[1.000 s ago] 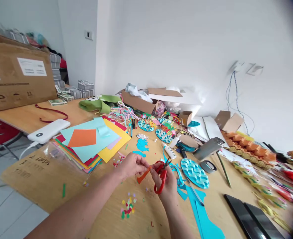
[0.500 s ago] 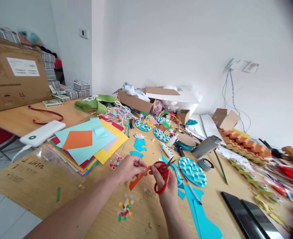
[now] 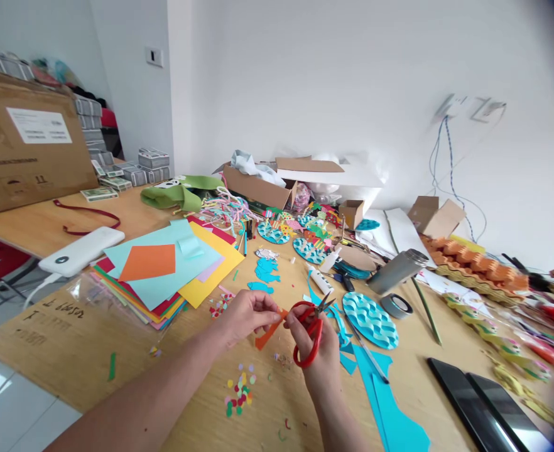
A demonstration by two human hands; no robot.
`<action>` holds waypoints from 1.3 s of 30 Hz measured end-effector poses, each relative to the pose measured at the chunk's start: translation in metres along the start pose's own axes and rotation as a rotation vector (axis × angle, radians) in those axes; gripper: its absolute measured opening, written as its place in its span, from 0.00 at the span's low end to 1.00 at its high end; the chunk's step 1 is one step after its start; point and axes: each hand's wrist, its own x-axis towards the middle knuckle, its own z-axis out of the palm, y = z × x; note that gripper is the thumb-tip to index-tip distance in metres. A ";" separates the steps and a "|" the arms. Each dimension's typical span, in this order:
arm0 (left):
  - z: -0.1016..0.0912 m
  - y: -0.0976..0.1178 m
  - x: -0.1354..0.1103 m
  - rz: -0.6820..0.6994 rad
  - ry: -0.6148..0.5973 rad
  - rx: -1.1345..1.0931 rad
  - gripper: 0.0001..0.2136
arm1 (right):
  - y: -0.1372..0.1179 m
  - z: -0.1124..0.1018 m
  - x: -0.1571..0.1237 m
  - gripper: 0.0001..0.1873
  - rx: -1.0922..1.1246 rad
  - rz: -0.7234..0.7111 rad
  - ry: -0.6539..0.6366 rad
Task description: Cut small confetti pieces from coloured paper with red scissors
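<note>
My left hand [image 3: 251,319] pinches a narrow strip of orange paper [image 3: 266,339] that slants down between my hands. Red-handled scissors [image 3: 311,359] are in my right hand [image 3: 323,364], their blades pointing up and away to the right, clear of the strip. My right thumb and fingertips touch the strip's upper end. Below my hands lie several coloured paper dots [image 3: 240,395] and small paper scraps [image 3: 282,360]. Blue paper fish [image 3: 266,271] rest just beyond my left hand. Blue paper offcuts [image 3: 390,408] lie right of my right hand, with a pen [image 3: 371,358] across them.
Left: a stack of coloured paper [image 3: 201,295] topped by an orange sheet [image 3: 149,262], and a white power bank [image 3: 81,251]. Right: a blue wavy oval [image 3: 370,320], tape roll [image 3: 396,306], steel flask [image 3: 399,270] and black phones [image 3: 465,402]. Boxes [image 3: 258,185] and egg trays [image 3: 479,267] stand farther back.
The camera view has shifted slightly. The orange strip has swung a little steeper between my fingers. Both hands keep their holds.
</note>
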 end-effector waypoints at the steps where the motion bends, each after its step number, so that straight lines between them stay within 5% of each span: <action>1: 0.000 0.000 0.000 0.016 0.021 -0.003 0.11 | -0.001 0.000 0.000 0.11 -0.002 0.003 0.020; 8: -0.003 0.001 0.001 0.070 0.038 -0.117 0.09 | 0.000 0.004 0.000 0.12 0.065 0.015 0.079; 17: -0.003 0.005 0.000 -0.062 0.066 -0.274 0.09 | 0.000 0.008 -0.006 0.11 0.081 0.104 -0.193; 39: -0.006 0.006 0.000 -0.059 0.065 -0.217 0.09 | -0.008 0.010 -0.008 0.16 0.173 0.204 -0.139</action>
